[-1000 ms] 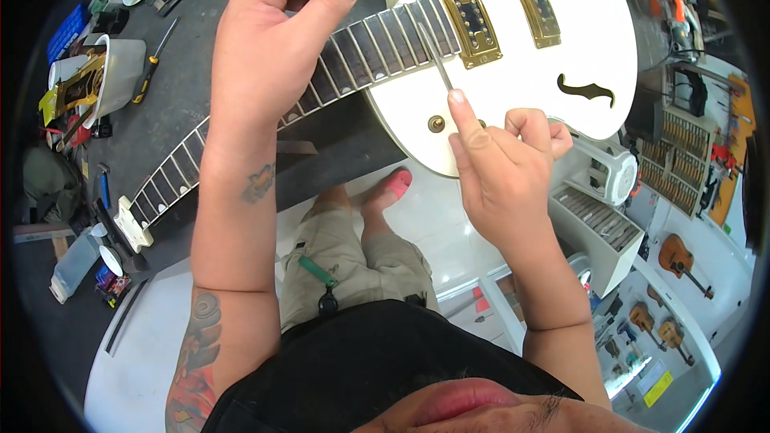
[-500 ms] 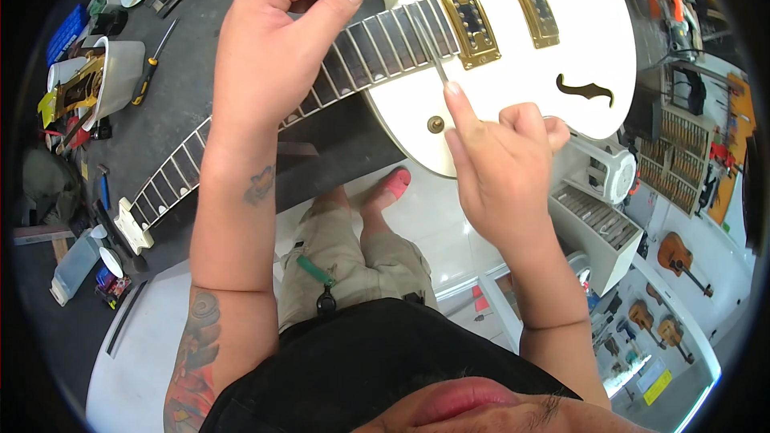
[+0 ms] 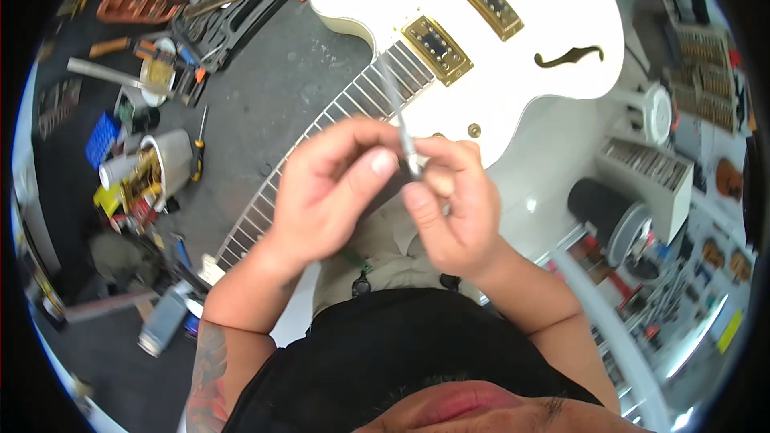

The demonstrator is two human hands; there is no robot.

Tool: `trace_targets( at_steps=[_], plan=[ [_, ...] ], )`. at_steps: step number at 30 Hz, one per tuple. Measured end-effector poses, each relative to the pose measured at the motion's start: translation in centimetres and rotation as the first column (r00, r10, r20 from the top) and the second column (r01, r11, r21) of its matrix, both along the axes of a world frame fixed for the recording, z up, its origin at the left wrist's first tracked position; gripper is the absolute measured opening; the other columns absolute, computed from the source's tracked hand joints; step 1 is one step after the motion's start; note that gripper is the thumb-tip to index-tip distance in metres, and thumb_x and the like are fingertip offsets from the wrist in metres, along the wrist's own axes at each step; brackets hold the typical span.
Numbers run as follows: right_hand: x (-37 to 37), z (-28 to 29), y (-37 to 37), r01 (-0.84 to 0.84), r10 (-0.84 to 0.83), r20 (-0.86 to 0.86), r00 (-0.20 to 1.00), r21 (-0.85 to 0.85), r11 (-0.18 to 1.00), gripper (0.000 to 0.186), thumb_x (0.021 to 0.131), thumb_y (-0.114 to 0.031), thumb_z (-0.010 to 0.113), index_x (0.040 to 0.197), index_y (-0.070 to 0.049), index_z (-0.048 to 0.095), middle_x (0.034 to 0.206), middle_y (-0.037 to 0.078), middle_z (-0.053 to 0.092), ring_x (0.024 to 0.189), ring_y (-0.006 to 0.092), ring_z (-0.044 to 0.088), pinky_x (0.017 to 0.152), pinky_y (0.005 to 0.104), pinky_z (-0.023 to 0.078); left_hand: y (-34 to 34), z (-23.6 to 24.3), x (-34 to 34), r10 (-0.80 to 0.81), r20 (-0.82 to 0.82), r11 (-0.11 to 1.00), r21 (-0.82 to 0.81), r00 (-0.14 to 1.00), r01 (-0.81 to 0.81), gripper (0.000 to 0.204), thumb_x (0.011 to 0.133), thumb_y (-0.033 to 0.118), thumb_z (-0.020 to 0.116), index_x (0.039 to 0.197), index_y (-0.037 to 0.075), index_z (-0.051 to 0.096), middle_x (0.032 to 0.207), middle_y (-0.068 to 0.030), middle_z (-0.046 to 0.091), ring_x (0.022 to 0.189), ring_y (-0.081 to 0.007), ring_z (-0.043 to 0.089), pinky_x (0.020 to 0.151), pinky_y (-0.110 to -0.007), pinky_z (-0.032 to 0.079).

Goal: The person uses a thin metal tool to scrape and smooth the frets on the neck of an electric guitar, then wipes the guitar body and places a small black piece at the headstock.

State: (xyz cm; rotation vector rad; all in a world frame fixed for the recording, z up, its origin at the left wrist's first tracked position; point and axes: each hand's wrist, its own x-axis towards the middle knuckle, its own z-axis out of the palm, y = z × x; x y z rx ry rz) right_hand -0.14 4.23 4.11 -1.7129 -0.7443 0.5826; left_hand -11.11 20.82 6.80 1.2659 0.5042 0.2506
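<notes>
My right hand [image 3: 461, 204] is closed round the dark handle end of a slim file [image 3: 399, 116], its thin metal shaft blurred and angled up and away above the fretboard. Close beside it, my left hand [image 3: 333, 184] has its thumb and fingers curled in. Its fingertips are at the file's shaft, partly hidden; whether they grip it I cannot make out. Beyond both hands lies a white guitar [image 3: 521, 112] with two gold-framed pickups [image 3: 437, 50] and an f-shaped sound hole. Its stringless fretboard [image 3: 345, 104] slants down to the left, partly behind my left hand.
On the dark bench at left lie a yellow-and-black screwdriver [image 3: 198, 152], a white tub [image 3: 172, 164] of gold parts and a bottle [image 3: 164, 321]. Open tool cases [image 3: 241, 16] sit at the back. At right stand a white stool [image 3: 654, 116] and a black bin [image 3: 601, 208].
Both hands have come back toward my body and closer together, off the fretboard. The file has come back with my right hand. My view has shifted, showing more of the bench's left side.
</notes>
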Motion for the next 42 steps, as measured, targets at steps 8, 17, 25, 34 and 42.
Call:
trace_targets(
  at_steps=[8,17,25,34,42],
  plan=[
    [-2.8,0.7,5.9,0.007,-0.018,0.246,0.969,0.044,0.999,0.058,0.092,-0.037,0.091,0.138,-0.010,0.066,0.085,-0.006,0.064,0.080,0.0182,0.059,0.085,0.0429,0.038,6.6,0.5,0.3,-0.060,-0.027,0.993,-0.105,0.998,0.057,0.010,0.116,0.009,0.060,0.123,0.002,0.063,0.109,-0.0067,0.073,0.098,-0.0110,0.066,0.090,-0.029,0.053],
    [15.6,-1.7,6.1,0.481,-0.282,0.586,0.760,-0.216,0.850,0.042,0.102,-0.030,0.080,0.135,-0.007,0.072,0.116,0.010,0.075,0.114,0.0294,0.070,0.108,0.0401,0.051,16.4,-1.2,5.1,-0.380,-0.262,0.212,0.909,0.887,0.359,0.013,0.106,0.000,0.067,0.118,0.001,0.070,0.102,-0.0115,0.069,0.088,-0.0227,0.069,0.078,-0.036,0.055],
    [18.2,-4.4,10.1,0.515,-0.175,0.819,0.546,-0.163,0.842,0.038,0.102,-0.035,0.074,0.124,-0.003,0.074,0.127,0.019,0.070,0.126,0.0413,0.062,0.112,0.0520,0.046,16.0,-0.3,7.8,-0.547,-0.232,0.241,0.876,0.805,0.417,0.018,0.097,-0.004,0.075,0.114,0.000,0.074,0.101,-0.0111,0.070,0.086,-0.0255,0.069,0.074,-0.034,0.054],
    [18.6,-5.3,9.6,0.498,-0.207,0.823,0.529,-0.104,0.861,0.039,0.104,-0.037,0.072,0.121,-0.002,0.074,0.127,0.020,0.070,0.125,0.0425,0.062,0.110,0.0529,0.046,17.1,-0.1,8.9,-0.613,-0.312,0.064,0.896,0.726,0.440,0.020,0.098,-0.001,0.076,0.118,0.001,0.077,0.104,-0.0133,0.074,0.092,-0.0343,0.071,0.083,-0.042,0.057],
    [18.6,-4.9,9.3,0.509,-0.197,0.813,0.548,-0.137,0.850,0.043,0.106,-0.040,0.068,0.122,-0.001,0.074,0.128,0.020,0.069,0.125,0.0428,0.061,0.111,0.0532,0.045,17.4,-0.7,9.3,-0.661,-0.353,0.049,0.860,0.662,0.507,0.025,0.097,-0.002,0.077,0.121,0.004,0.078,0.108,-0.0114,0.075,0.096,-0.0318,0.073,0.083,-0.039,0.058]
  ],
)
